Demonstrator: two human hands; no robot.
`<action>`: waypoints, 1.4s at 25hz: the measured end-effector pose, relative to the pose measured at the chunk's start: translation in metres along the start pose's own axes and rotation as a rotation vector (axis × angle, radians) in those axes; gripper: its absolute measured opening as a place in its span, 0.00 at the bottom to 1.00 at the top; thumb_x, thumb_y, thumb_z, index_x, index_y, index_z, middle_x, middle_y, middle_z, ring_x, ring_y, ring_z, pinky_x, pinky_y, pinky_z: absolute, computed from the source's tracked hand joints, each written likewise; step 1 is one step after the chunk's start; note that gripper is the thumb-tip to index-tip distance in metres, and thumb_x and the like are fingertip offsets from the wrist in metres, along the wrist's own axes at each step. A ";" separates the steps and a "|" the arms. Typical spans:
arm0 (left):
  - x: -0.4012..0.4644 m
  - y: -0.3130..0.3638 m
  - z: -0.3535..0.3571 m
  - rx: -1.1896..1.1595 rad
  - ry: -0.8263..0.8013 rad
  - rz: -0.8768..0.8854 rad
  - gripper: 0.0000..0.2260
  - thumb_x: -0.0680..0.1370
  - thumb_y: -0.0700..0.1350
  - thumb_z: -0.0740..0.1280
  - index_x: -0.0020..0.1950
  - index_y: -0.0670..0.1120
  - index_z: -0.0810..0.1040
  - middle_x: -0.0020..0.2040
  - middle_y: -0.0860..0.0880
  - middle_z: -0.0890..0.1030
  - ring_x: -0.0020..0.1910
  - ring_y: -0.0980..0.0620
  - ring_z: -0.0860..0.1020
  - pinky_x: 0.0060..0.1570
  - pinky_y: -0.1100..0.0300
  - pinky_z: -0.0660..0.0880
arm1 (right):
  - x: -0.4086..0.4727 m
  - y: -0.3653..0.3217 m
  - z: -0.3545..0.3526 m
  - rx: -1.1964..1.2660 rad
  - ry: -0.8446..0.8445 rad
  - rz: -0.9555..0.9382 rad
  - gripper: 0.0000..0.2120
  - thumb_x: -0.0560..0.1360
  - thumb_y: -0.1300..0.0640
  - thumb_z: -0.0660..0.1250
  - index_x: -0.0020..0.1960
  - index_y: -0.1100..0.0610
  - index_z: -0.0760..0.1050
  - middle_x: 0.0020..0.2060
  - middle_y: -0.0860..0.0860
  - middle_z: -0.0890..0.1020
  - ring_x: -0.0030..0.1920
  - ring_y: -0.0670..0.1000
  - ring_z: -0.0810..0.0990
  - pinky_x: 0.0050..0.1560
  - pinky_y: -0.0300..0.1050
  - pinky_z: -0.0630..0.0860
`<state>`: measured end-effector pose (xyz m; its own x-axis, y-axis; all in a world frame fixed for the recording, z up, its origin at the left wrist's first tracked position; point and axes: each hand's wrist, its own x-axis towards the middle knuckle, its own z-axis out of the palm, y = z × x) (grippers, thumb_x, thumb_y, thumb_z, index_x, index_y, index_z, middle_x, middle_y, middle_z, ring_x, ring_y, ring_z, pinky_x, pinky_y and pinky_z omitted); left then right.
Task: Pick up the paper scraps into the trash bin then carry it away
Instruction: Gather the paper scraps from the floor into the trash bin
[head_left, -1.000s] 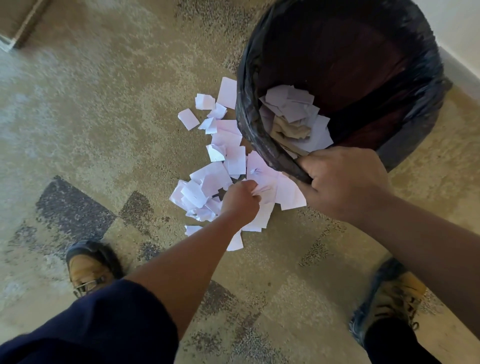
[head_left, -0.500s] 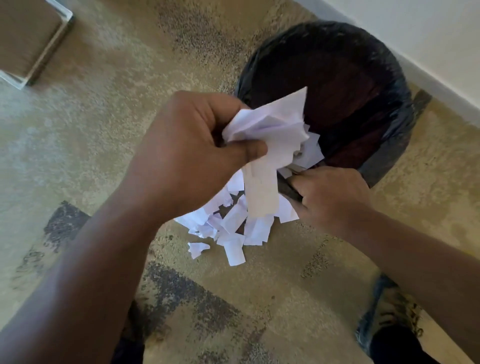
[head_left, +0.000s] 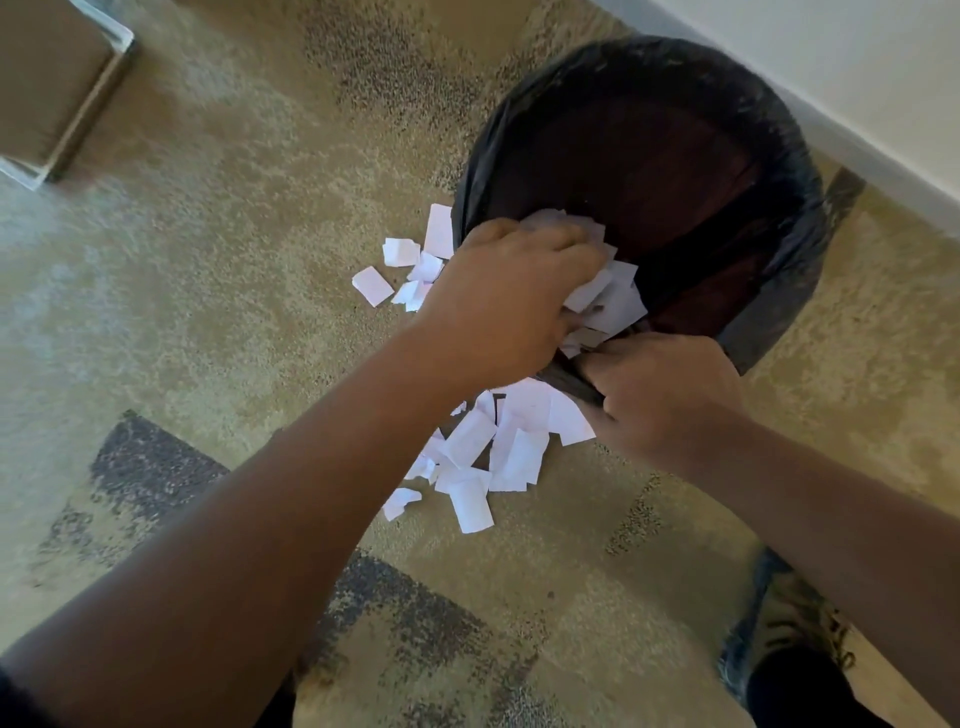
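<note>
A round trash bin (head_left: 769, 156) lined with a black bag stands on the carpet near the wall. My left hand (head_left: 504, 296) reaches over the bin's near rim, closed around a bunch of white paper scraps (head_left: 608, 301) inside the opening. My right hand (head_left: 665, 395) grips the bag-covered near rim of the bin. More white paper scraps (head_left: 498, 447) lie in a pile on the carpet just in front of the bin, and a few scraps (head_left: 410, 265) lie to its left.
Beige carpet with dark patches (head_left: 156, 467) covers the floor. A white wall with baseboard (head_left: 883, 135) runs behind the bin. A brown piece of furniture with a pale edge (head_left: 57, 98) sits at the top left. My right shoe (head_left: 779, 623) is at the bottom right.
My left hand picked a bunch of scraps off the floor pile, lifted it, and has now moved it down into the bin's opening. My right hand stayed on the rim.
</note>
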<state>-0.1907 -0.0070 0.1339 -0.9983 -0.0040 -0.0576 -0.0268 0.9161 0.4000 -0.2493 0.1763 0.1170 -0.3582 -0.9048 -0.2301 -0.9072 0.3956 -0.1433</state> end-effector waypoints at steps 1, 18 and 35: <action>-0.012 -0.002 0.005 -0.077 0.172 0.002 0.17 0.78 0.44 0.69 0.66 0.46 0.78 0.66 0.48 0.79 0.64 0.46 0.77 0.65 0.50 0.69 | 0.000 0.000 -0.001 0.005 0.002 0.000 0.11 0.67 0.49 0.77 0.34 0.53 0.77 0.26 0.48 0.77 0.26 0.56 0.77 0.25 0.40 0.68; -0.141 -0.060 0.191 -0.450 -0.166 -1.308 0.22 0.76 0.52 0.73 0.66 0.53 0.69 0.74 0.45 0.56 0.72 0.37 0.58 0.61 0.48 0.67 | -0.002 -0.005 -0.010 0.064 -0.012 0.021 0.15 0.72 0.47 0.61 0.32 0.54 0.73 0.25 0.47 0.71 0.27 0.54 0.71 0.27 0.39 0.61; -0.087 0.002 -0.027 -0.644 0.726 -0.581 0.17 0.71 0.31 0.70 0.43 0.54 0.75 0.50 0.45 0.77 0.48 0.52 0.76 0.47 0.66 0.71 | -0.004 -0.002 -0.005 -0.003 -0.050 0.016 0.11 0.70 0.49 0.73 0.34 0.53 0.76 0.26 0.47 0.75 0.27 0.53 0.74 0.29 0.37 0.59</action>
<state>-0.1056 -0.0159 0.1645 -0.6141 -0.7859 0.0727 -0.3079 0.3234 0.8948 -0.2476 0.1784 0.1232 -0.3615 -0.8894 -0.2799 -0.9020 0.4096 -0.1368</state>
